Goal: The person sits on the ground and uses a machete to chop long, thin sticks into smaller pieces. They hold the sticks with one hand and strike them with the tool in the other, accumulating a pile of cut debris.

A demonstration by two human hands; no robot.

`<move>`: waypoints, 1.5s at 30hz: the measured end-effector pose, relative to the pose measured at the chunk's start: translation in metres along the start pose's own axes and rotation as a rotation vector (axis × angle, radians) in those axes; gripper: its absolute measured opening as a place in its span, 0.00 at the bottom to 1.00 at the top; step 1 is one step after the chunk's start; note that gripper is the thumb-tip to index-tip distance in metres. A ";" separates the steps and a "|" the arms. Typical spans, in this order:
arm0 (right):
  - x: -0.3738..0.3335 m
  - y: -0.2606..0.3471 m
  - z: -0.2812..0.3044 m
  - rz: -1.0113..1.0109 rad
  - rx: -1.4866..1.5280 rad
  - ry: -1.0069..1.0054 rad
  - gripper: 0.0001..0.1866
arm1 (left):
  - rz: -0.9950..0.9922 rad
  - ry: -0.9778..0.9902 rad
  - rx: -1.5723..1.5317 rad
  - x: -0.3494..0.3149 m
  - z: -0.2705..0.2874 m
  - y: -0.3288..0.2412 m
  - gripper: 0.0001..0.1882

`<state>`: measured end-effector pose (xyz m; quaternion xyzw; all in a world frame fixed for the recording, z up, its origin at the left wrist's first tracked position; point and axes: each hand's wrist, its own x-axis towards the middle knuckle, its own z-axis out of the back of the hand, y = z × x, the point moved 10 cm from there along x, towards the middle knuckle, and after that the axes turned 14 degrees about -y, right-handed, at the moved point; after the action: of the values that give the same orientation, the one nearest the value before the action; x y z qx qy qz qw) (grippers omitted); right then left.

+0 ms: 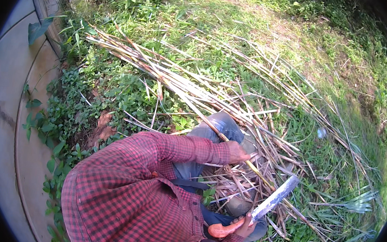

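Observation:
My left hand is closed around a long yellow-brown stalk, which slants from the upper left down past my bent knee. My right hand grips a machete with an orange handle and a worn, pale blade. The blade points up and to the right and crosses the lower part of the stalk; I cannot tell whether they touch. Below the stalk, around my feet, lies a heap of dry husks and strips.
A bundle of long stalks lies across the grass beyond my knee. More thin stalks are spread farther right, with cut green leaves near the right edge. A pale wall with leafy plants stands at the left.

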<state>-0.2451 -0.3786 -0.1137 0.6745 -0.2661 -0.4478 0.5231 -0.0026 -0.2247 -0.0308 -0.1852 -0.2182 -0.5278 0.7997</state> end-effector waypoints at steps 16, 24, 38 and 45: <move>-0.025 -0.003 -0.027 -0.099 -0.010 0.055 0.19 | 0.006 -0.031 -0.025 -0.004 0.009 -0.006 0.08; -0.008 0.019 -0.001 -0.010 0.022 -0.231 0.22 | 0.078 -0.210 0.119 -0.007 0.015 -0.007 0.04; 0.017 0.032 0.024 -0.116 0.167 -0.351 0.13 | 0.146 -0.181 0.019 -0.005 0.018 -0.005 0.10; -0.032 0.021 -0.016 -0.116 0.031 -0.039 0.14 | 0.219 -0.046 0.041 0.000 0.006 -0.001 0.11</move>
<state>-0.2431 -0.3514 -0.0831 0.6879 -0.2437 -0.4863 0.4806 -0.0041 -0.2223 -0.0257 -0.2035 -0.2257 -0.4283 0.8510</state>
